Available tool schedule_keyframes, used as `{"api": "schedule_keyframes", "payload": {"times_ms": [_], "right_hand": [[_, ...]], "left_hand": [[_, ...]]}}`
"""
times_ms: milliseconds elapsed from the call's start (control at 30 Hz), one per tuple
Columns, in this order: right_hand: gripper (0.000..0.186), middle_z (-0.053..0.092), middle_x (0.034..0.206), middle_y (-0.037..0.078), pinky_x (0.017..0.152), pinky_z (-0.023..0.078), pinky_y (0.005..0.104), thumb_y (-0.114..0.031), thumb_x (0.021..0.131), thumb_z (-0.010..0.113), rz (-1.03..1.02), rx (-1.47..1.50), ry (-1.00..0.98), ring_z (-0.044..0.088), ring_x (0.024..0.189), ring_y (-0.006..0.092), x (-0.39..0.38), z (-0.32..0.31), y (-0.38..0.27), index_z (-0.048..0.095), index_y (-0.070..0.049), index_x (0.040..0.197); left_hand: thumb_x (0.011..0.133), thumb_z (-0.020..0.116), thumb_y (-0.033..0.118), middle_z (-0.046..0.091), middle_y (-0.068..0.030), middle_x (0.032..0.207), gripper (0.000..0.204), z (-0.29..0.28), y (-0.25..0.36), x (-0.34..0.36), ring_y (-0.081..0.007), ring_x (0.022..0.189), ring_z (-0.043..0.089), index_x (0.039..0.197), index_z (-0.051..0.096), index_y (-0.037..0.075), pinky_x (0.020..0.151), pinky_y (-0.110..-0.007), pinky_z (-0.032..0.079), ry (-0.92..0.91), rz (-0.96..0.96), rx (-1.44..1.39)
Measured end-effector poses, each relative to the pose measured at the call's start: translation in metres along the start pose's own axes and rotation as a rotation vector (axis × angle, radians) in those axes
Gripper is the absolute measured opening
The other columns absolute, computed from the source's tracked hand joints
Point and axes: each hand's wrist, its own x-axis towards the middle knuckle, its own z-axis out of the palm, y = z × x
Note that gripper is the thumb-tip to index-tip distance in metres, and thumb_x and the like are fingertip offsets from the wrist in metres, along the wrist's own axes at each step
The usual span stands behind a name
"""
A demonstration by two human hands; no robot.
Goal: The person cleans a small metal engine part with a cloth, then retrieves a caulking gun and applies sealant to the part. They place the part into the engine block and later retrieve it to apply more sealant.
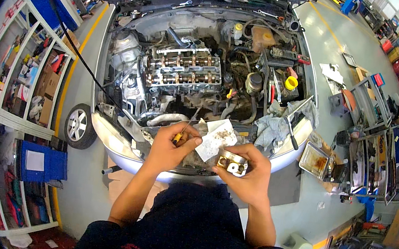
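My left hand (169, 149) is closed around a slim tool, apparently a small screwdriver (177, 138), with a yellow and black handle. Its thin shaft points up and away toward the engine. In my right hand (253, 175) is a metal engine piston (233, 164), gripped by its sides with its hollow underside toward me. Between the hands and just beyond them, a white paper sheet (217, 138) with dark crumbs of dirt lies on the car's front edge. The tool and the piston are apart.
Ahead is the open engine bay with exposed camshafts (184, 71). A grey rag (272, 129) and a black-handled bar (292, 130) lie on the front right. A wheel (79, 126) leans at the left by shelves (12, 113). An oily tray (315, 159) stands to the right.
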Motion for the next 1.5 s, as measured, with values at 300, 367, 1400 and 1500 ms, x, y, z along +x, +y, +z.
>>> {"api": "schedule_keyframes", "payload": {"times_ms": [300, 367, 1400, 1500], "right_hand": [[0.048, 0.078, 0.098, 0.01, 0.083, 0.057, 0.029, -0.002, 0.075, 0.092, 0.011, -0.088, -0.061, 0.072, 0.093, 0.0119, 0.009, 0.015, -0.012, 0.065, -0.002, 0.114], [0.05, 0.077, 0.099, 0.009, 0.084, 0.056, 0.0293, -0.001, 0.075, 0.091, 0.02, -0.016, -0.111, 0.071, 0.095, 0.0118, 0.006, 0.013, -0.012, 0.063, -0.001, 0.116], [0.045, 0.073, 0.105, 0.009, 0.088, 0.057, 0.0297, 0.002, 0.077, 0.091, -0.034, 0.37, -0.127, 0.07, 0.099, 0.0129, 0.001, 0.011, 0.009, 0.066, 0.004, 0.115], [0.044, 0.073, 0.105, 0.009, 0.087, 0.057, 0.0294, 0.002, 0.078, 0.091, -0.023, 0.414, -0.113, 0.07, 0.098, 0.0127, 0.002, 0.013, 0.008, 0.066, 0.004, 0.114]], "left_hand": [[0.084, 0.083, 0.009, 0.065, -0.0046, 0.103, 0.027, 0.025, 0.006, -0.014, -0.0094, 0.084, 0.054, 0.106, 0.07, 0.0, 0.07, -0.025, 0.04, -0.089, 0.131, -0.244], [0.087, 0.081, 0.011, 0.064, -0.0054, 0.102, 0.023, 0.023, 0.004, -0.016, -0.0114, 0.086, 0.056, 0.103, 0.07, -0.001, 0.072, -0.025, 0.042, -0.081, 0.138, -0.297], [0.1, 0.065, 0.029, 0.059, -0.01, 0.098, 0.03, 0.044, 0.005, -0.028, -0.019, 0.093, 0.055, 0.098, 0.061, -0.001, 0.084, -0.032, 0.044, -0.026, 0.209, -0.409], [0.101, 0.065, 0.034, 0.058, -0.0089, 0.099, 0.035, 0.044, 0.005, -0.028, -0.0184, 0.093, 0.054, 0.101, 0.061, -0.001, 0.084, -0.032, 0.043, -0.025, 0.201, -0.418]]}}
